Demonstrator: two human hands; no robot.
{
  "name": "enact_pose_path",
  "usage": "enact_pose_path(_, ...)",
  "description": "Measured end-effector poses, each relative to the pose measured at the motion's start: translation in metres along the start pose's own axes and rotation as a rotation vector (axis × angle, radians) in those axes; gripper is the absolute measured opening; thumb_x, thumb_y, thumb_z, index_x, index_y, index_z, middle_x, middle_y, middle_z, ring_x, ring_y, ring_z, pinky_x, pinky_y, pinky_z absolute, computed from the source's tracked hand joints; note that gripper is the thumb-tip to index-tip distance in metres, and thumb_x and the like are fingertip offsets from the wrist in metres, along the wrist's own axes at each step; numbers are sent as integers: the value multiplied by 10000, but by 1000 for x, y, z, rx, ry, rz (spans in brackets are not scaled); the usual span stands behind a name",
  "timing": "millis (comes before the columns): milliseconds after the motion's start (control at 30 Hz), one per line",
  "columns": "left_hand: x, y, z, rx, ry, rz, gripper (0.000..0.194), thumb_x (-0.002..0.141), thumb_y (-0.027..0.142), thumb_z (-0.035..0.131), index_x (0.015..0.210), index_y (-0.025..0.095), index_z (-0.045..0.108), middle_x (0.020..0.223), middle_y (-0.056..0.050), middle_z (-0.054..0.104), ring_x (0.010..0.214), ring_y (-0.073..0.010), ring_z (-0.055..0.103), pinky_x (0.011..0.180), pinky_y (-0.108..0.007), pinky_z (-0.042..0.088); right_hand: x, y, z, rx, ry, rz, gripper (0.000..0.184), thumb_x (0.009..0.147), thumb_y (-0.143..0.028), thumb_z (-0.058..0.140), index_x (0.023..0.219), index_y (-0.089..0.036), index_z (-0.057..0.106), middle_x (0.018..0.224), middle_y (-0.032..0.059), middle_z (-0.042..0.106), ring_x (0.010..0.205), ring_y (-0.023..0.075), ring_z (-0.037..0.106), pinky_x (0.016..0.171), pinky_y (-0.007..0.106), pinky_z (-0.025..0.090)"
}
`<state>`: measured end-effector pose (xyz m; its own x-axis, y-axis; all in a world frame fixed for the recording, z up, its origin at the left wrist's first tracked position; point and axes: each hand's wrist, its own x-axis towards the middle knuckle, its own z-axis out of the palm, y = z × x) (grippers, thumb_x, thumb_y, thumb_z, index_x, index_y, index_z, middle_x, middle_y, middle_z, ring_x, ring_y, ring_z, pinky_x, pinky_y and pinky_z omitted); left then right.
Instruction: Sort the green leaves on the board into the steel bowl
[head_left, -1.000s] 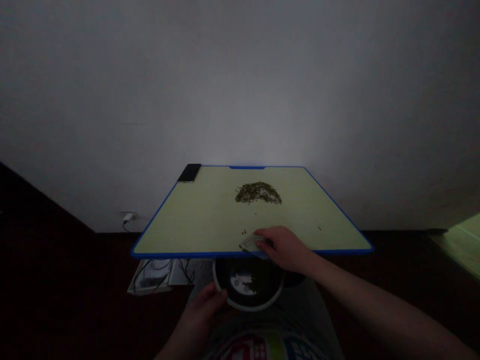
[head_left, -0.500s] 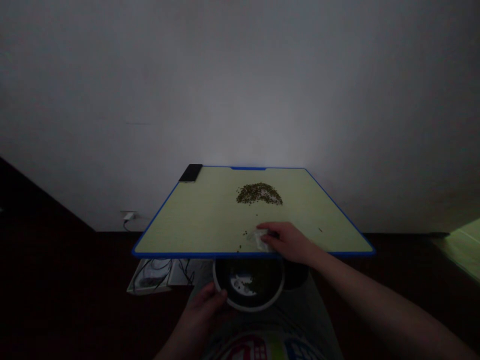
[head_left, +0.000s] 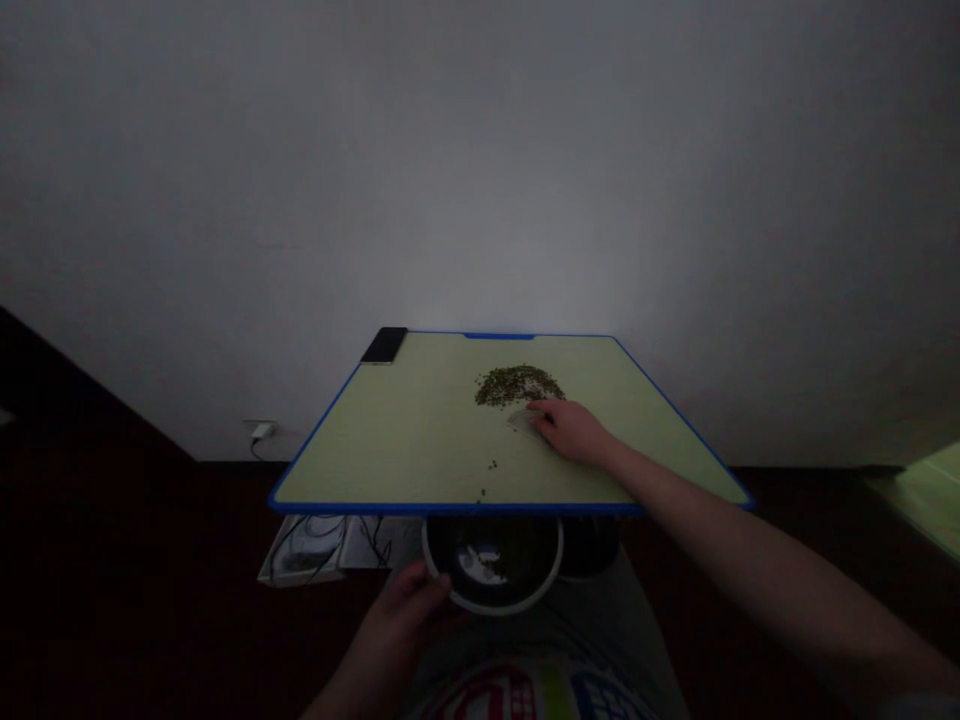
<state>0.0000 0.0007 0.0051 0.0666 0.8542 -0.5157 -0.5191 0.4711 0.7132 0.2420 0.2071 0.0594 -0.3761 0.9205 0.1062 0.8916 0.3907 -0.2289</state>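
Observation:
My left hand (head_left: 411, 602) grips the near-left rim of a round bowl (head_left: 491, 606), dark inside with a pale rim, held over my lap below the table's front edge. Small dark grains lie in the bowl beside a bright reflection. Over the pale tabletop (head_left: 405, 440), my right hand (head_left: 574, 430) pinches a clear plastic piece (head_left: 519, 418) with a curved edge; its full shape is hard to see. Just beyond it spreads a pile of small greenish-brown beans or seeds (head_left: 514, 383). Several stray grains (head_left: 493, 465) lie between the pile and the front edge.
A black phone (head_left: 385, 345) lies at the table's far-left corner. The wall (head_left: 480, 180) stands behind the table. Below on the left are a white box with cables (head_left: 304, 550) and a plugged-in charger (head_left: 262, 431). A dark round container (head_left: 591, 545) sits right of the bowl.
My right hand has moved away from the front edge toward the pile, carrying the clear plastic piece. The bowl, still in my left hand, has shifted slightly and tilts a little differently.

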Motion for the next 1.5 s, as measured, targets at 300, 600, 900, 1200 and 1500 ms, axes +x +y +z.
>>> enact_pose_path(300, -2, 2, 2, -43, -15, -9, 233, 664, 260, 783, 868, 159, 731, 944, -121, 805, 973, -328, 721, 922, -449, 529, -2, -30, 0, 34, -49, -120, 382, 916, -332, 486, 1242, -210, 645, 1121, 88, 710, 987, 230, 656, 843, 308, 466)
enact_pose_path(600, 3, -3, -4, -33, -10, -10, 270, 651, 284, 797, 885, 166, 733, 954, -124, 802, 1001, -329, 711, 920, -451, 527, -15, -48, 9, 145, -100, -245, 375, 899, -328, 508, 1234, -239, 653, 1168, 68, 696, 1053, 228, 643, 904, 325, 459)
enact_pose_path(900, 2, -3, -3, -27, -44, -2, 245, 690, 290, 765, 901, 170, 740, 984, -119, 799, 981, -309, 718, 907, -420, 527, -31, -61, 9, 226, -166, -320, 378, 907, -321, 512, 1245, -222, 648, 1186, 82, 685, 1083, 226, 637, 929, 333, 465)
enact_pose_path(1200, 0, -2, -3, -25, -3, 6, 232, 680, 269, 774, 886, 166, 742, 949, -113, 798, 983, -301, 711, 886, -416, 533, -48, -72, 5, 285, -193, -383, 368, 908, -312, 534, 1236, -196, 654, 1104, 95, 717, 979, 210, 663, 858, 300, 461)
enact_pose_path(1500, -4, 3, 6, -59, -26, 1, 264, 656, 272, 786, 890, 160, 740, 961, -129, 802, 966, -333, 722, 909, -447, 526, -57, -54, -5, 382, -120, -293, 363, 892, -296, 525, 1213, -201, 664, 1078, 83, 721, 942, 201, 653, 846, 306, 464)
